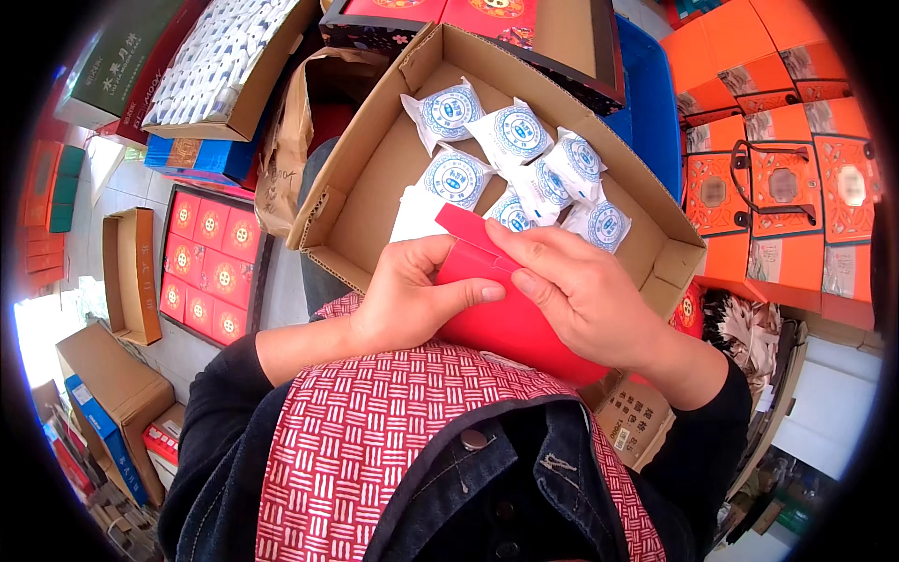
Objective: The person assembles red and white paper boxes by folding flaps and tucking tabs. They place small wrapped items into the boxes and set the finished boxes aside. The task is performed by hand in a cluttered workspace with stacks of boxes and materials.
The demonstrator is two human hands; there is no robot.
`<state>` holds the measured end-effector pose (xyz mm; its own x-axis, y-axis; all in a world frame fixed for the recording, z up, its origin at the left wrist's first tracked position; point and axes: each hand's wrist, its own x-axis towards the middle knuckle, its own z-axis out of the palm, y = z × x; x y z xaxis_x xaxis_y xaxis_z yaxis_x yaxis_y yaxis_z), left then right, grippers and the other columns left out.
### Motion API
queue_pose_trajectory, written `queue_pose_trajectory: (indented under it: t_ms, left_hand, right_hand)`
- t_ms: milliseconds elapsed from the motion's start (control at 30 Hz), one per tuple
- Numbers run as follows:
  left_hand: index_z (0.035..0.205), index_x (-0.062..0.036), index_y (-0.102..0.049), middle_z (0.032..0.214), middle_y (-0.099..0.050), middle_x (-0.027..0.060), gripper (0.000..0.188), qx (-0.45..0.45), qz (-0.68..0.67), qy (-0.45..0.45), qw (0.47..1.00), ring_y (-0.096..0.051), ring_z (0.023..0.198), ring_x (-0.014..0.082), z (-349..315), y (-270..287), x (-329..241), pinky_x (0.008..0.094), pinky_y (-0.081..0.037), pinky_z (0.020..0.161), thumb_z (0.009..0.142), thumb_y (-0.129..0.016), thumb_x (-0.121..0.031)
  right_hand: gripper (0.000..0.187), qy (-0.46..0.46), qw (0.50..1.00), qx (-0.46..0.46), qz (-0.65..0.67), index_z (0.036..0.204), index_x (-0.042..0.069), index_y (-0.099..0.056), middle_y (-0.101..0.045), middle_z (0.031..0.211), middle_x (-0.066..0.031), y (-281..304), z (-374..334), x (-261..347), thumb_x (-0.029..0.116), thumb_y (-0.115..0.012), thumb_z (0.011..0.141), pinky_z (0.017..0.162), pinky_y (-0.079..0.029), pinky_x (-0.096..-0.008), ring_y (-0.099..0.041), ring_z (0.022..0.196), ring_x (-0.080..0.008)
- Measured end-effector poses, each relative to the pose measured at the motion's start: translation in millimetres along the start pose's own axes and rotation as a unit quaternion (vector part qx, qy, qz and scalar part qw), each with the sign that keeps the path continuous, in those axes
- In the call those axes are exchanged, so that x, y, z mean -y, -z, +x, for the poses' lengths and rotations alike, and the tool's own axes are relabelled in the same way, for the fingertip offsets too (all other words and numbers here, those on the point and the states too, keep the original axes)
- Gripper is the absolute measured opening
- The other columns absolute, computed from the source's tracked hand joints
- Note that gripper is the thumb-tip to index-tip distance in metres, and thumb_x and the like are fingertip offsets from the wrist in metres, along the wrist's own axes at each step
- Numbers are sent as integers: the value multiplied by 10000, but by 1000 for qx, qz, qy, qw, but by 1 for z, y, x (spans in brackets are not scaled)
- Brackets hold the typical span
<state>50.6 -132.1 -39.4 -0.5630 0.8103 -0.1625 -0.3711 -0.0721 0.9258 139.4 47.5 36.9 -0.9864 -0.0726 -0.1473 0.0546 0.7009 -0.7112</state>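
Between my hands, close to my body, is a red folding carton point(496, 328) with a flap at its upper end. My left hand point(412, 290) grips its left side, thumb lying across the front. My right hand point(576, 295) pinches the upper right edge by the flap, fingers closed on the card. Just beyond stands a shallow open cardboard tray point(356, 197). Several white wrapped packets point(510, 136) with round blue prints lie loosely in it. A plain white piece point(417, 214) shows right above my left hand; I cannot tell what it is. The carton's inside is hidden.
At left, a black-edged box point(267, 281) holds several red square boxes. Behind it, another carton point(229, 122) is filled with white packets. Orange gift boxes point(777, 178) are stacked at right, beside a blue bin point(651, 112). An empty orange-brown tray point(131, 276) lies far left.
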Motion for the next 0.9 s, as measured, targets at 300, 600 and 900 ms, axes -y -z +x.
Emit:
queue_pose_trajectory:
  t_ms: [300,600,900]
  left_hand:
    - [1007,20,-684,874,-700,83,198,-11,-1,-19,1000,-644,772,101,3,5,-7,233,-541,685,895,-636,-136]
    - [1000,19,-688,879,-701,83,182,-9,-1,-48,999,-645,776,98,6,7,-11,224,-537,683,898,-628,-120]
    - [995,45,-664,841,-686,65,177,-10,-9,-30,999,-619,753,70,5,8,-8,213,-519,658,913,-607,-101]
  right_hand:
    - [465,30,987,138,75,1404,129,-426,-368,1428,-201,31,-2,-7,117,-477,942,1029,-359,-363,-441,1260,-351]
    - [474,18,978,166,126,1406,139,-429,-313,1473,-181,35,-4,-7,80,-467,937,1069,-313,-362,-387,1315,-326]
    - [529,14,984,172,51,1398,94,-432,-301,1488,-183,28,-2,-8,82,-541,880,1073,-304,-372,-369,1332,-318]
